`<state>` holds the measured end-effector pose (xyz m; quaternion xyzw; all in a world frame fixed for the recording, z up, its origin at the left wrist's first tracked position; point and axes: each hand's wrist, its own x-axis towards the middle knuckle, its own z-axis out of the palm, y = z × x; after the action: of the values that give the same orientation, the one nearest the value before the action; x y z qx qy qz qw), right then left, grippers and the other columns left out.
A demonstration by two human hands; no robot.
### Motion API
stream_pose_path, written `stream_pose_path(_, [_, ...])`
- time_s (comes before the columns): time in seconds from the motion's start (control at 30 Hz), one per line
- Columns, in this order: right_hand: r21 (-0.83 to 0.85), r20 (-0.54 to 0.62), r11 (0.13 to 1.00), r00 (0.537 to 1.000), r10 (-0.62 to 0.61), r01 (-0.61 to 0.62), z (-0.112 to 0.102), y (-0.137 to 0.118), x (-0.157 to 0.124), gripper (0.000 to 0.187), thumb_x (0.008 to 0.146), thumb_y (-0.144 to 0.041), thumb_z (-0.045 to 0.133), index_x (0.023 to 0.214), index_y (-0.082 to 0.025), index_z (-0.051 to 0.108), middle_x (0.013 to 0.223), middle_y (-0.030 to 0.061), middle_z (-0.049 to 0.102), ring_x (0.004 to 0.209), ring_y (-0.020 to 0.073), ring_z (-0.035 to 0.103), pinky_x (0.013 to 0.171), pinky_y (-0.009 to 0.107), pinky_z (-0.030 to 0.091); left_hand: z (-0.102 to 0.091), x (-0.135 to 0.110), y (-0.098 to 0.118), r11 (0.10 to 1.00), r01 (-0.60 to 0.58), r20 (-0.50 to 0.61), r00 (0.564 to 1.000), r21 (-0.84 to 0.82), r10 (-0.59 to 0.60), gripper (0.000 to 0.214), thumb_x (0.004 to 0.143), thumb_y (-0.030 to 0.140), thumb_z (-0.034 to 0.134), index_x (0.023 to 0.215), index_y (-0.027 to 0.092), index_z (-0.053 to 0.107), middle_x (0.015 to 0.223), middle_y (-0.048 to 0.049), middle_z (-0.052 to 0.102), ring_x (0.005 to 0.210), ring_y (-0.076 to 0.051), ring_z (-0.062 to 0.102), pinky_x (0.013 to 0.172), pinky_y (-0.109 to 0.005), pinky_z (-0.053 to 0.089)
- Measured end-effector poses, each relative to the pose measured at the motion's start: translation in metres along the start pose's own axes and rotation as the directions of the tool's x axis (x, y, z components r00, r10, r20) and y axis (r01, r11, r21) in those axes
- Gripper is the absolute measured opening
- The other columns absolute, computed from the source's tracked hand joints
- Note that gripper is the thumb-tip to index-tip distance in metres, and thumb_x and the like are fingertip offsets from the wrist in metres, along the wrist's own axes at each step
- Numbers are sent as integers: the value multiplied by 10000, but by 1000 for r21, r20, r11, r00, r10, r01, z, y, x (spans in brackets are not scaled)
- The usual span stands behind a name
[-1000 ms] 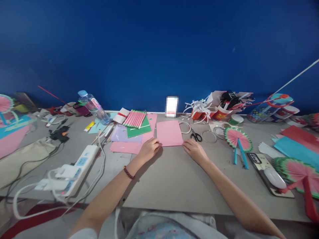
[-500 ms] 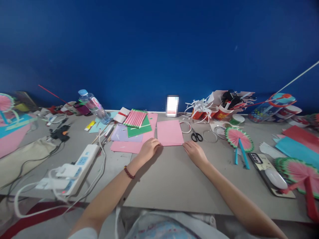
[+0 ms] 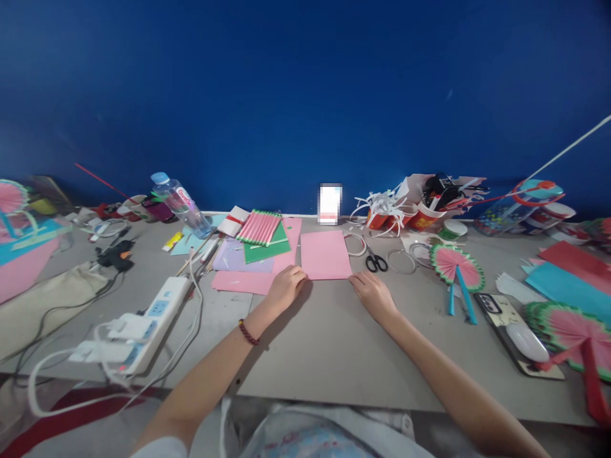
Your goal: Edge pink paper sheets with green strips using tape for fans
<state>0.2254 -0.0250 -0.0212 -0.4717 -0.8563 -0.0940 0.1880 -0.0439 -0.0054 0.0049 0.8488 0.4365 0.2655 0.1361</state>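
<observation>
A square sheet of pink paper (image 3: 325,254) lies flat on the table in front of me. My left hand (image 3: 287,286) is at its near left corner, fingers closed together and pinching the edge there. At the near right corner, my right hand (image 3: 373,294) grips the paper the same way, with its fingertips on the very edge. Black scissors (image 3: 377,261) rest just beyond the right hand. Left of the sheet, a pleated pink paper (image 3: 260,228) with green edges sits on a green sheet (image 3: 267,252).
A white power strip (image 3: 160,324) with cords stands at the left, near a tilted plastic bottle (image 3: 184,203). Cups of tools (image 3: 424,216) line the wall. Watermelon-patterned paper fans (image 3: 457,267) and a phone (image 3: 515,337) with a mouse on it lie at the right.
Almost nothing differs. Both hands stay at the near corners of the pink paper, and the view shifts very slightly.
</observation>
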Motion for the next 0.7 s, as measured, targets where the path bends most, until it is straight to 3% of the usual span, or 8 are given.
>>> stream_pose_path(0.27, [-85, 75, 992, 993, 96, -89, -10, -21, -1, 263, 833, -36, 459, 1023, -132, 613, 988, 97, 624, 912, 215, 526, 802, 316, 438, -1, -7, 2, 998, 35, 58, 998, 44, -38, 253, 868, 41, 421, 919, 162, 637, 946, -52, 607, 908, -162, 543, 787, -280, 469])
stream_pose_path(0.47, [-126, 124, 985, 984, 131, -115, -18, -30, -1, 298, 819, -57, 469, 1083, -125, 592, 985, 104, 625, 936, 222, 520, 825, 322, 427, 5, -12, 16, 940, -5, 116, 993, 341, -36, 234, 853, 21, 420, 912, 123, 622, 974, -94, 576, 906, -197, 553, 801, -326, 488])
stream_pose_path(0.7, [-175, 134, 979, 983, 127, -102, -20, -37, -1, 353, 813, -81, 487, 1158, -78, 562, 991, 119, 619, 970, 235, 503, 852, 348, 416, 17, -20, 31, 820, -93, 148, 989, 565, 10, 268, 808, -8, 423, 985, 58, 614, 1032, -171, 559, 1117, -292, 496, 815, -381, 499])
